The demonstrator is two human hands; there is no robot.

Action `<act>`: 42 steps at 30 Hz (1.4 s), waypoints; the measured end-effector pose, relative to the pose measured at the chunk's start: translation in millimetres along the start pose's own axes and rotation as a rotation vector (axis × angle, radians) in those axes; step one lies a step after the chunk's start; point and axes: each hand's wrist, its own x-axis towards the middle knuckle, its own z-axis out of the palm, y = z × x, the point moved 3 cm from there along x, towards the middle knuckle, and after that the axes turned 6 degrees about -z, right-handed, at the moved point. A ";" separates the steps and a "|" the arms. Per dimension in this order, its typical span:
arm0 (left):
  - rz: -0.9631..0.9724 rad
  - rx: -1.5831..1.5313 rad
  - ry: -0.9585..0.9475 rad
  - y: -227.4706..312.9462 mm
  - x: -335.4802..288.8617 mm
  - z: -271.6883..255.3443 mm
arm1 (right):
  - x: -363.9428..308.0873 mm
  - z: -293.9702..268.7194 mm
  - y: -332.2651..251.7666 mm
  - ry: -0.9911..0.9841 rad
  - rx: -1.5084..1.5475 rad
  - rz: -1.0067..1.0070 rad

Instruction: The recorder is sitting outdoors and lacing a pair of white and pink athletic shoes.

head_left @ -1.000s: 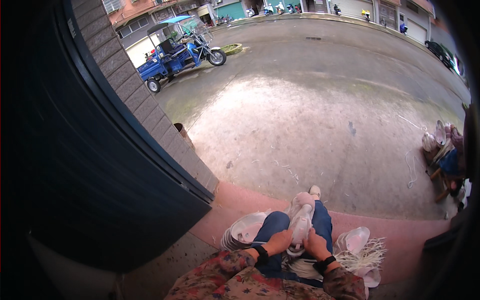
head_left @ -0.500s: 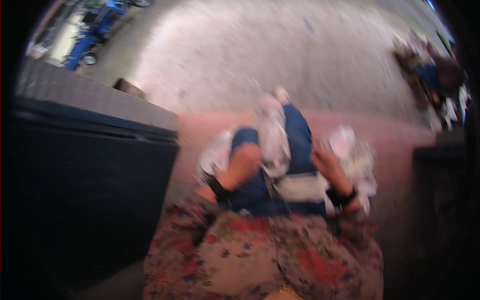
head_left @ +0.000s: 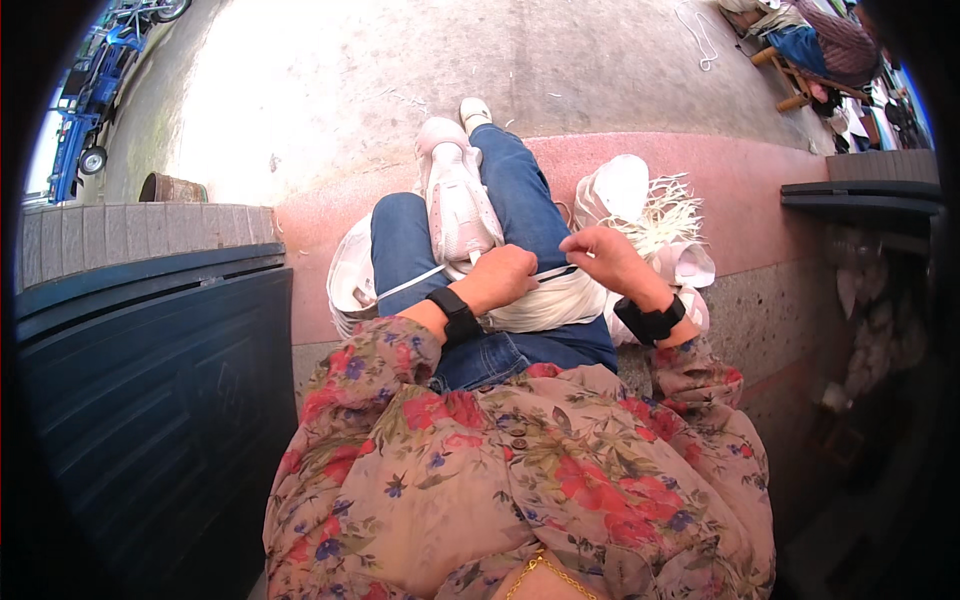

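A white-and-pinkish sneaker (head_left: pixel 462 195) lies along my lap between my jeans-clad thighs, its toe pointing away. My left hand (head_left: pixel 503 277) is closed by the sneaker's near end, gripping a thin white shoelace (head_left: pixel 412 283) that stretches out to its left. On the other side of this fist, a short pale strip with a dark line beside it runs toward my right hand (head_left: pixel 612 264). The right fingers are bent and pinched where the strip meets them; their tips are partly hidden. Below both hands, a thick bundle of white laces (head_left: pixel 550 306) lies across my thighs.
More sneakers and a loose bunch of white laces (head_left: pixel 668 215) are at my right; another white shoe (head_left: pixel 350 275) is by my left leg. A dark blue cabinet (head_left: pixel 150 400) stands close at left. Farther off are a wooden chair (head_left: pixel 795 85) and a blue vehicle (head_left: pixel 85 115).
My view has tilted and steadied from a blur. My hands have come closer together over my lap, the left moving right to the sneaker's near end. A taut lace now shows.
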 end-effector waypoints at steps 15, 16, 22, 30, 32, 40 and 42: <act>-0.169 -1.112 -0.024 -32.1 -70.0 -104.6 | 42.7 -21.7 -45.7 0.074 0.214 -0.090; -0.216 -1.096 0.012 -38.5 -82.0 -108.5 | 44.6 -25.4 -42.9 0.083 0.151 -0.095; -0.310 -1.083 0.028 -58.7 -106.2 -98.1 | 24.0 -19.3 -0.2 -0.030 -0.645 0.147; -0.301 -0.824 -0.181 -17.0 -64.1 -56.9 | 35.7 67.7 -67.0 -0.107 0.459 -0.162; -0.295 -0.791 -0.212 -15.0 -64.7 -57.4 | 35.6 87.8 -66.9 -0.436 0.823 0.191; -0.555 -1.308 0.359 -90.5 -89.6 -76.2 | 53.2 95.6 -35.7 -0.228 0.435 0.035; -0.567 -1.233 0.443 -102.6 -83.1 -83.9 | 64.8 76.3 -20.9 -0.052 0.484 0.128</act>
